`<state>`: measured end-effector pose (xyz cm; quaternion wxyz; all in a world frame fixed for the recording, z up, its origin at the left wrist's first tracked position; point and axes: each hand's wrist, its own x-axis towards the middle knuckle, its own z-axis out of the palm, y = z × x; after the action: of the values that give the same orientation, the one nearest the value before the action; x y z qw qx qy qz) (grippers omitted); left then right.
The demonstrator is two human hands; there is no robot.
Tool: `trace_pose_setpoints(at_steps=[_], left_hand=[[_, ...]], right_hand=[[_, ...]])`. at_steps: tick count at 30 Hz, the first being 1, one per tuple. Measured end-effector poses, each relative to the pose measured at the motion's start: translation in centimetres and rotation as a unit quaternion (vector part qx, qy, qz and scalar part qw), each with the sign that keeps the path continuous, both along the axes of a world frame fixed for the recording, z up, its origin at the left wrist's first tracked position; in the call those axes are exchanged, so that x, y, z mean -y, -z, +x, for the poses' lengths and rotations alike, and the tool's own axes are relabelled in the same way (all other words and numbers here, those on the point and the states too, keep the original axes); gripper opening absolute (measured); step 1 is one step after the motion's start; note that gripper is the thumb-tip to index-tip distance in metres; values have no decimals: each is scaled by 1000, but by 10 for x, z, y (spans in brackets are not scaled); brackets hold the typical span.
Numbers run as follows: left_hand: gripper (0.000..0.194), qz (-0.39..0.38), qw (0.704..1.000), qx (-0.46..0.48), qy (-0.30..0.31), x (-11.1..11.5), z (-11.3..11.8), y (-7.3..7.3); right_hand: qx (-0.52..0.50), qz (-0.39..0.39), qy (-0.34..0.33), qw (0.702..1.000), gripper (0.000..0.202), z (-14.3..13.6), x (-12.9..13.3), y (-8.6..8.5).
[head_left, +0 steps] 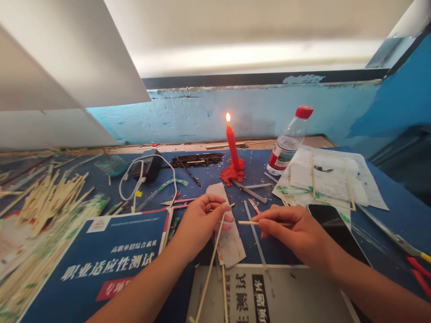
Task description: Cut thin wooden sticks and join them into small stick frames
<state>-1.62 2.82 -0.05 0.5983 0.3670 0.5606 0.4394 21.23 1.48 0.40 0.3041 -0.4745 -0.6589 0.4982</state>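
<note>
My left hand (207, 220) is closed in a pinch on a frame of thin wooden sticks (209, 273), which slants down toward me. Between the fingers of my right hand (286, 224) is a short wooden stick (247, 222), its tip pointing left toward my left hand with a gap between. Beneath my left hand lies a pale flat strip (232, 249). A lit red candle (232, 146) stands behind both hands in a puddle of melted red wax (226, 172). Part of the stick frame is hidden by my left fingers.
A clear bottle with a red cap (286, 146) stands behind my right hand. Scissors (400, 242) and a black phone (336, 229) lie to the right. A blue book (90, 237) and piles of wooden sticks (50, 197) fill the left. A grey book (286, 291) is nearest me.
</note>
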Motion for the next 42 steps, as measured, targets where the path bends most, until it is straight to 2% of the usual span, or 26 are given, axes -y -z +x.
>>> trace_pose_setpoints(at_steps=[4,8,12,19,24,30,37,42], left_hand=[[27,39,998,45,-8,8,2,-14],[26,52,991,124,-10,22,11,-22],[25,46,986,161,-11,34,22,-26],[23,76,988,133,-2,46,26,-27],[18,96,988,118,9,49,27,-33],[9,95,987,129,15,50,29,-40],[8,96,987,128,17,50,30,-42],[13,101,985,138,10,50,32,-43]], right_hand=[[-55,-42,44,997,30,9,-6,-3],[-81,-29,65,994,27,11,-3,-5],[-71,-1,73,995,24,11,3,-8],[-46,112,55,991,13,11,12,-17],[-37,174,48,983,14,11,13,-21],[-54,278,16,959,22,12,10,-25],[-28,337,0,941,21,15,8,-29],[-10,347,-10,938,21,18,7,-30]])
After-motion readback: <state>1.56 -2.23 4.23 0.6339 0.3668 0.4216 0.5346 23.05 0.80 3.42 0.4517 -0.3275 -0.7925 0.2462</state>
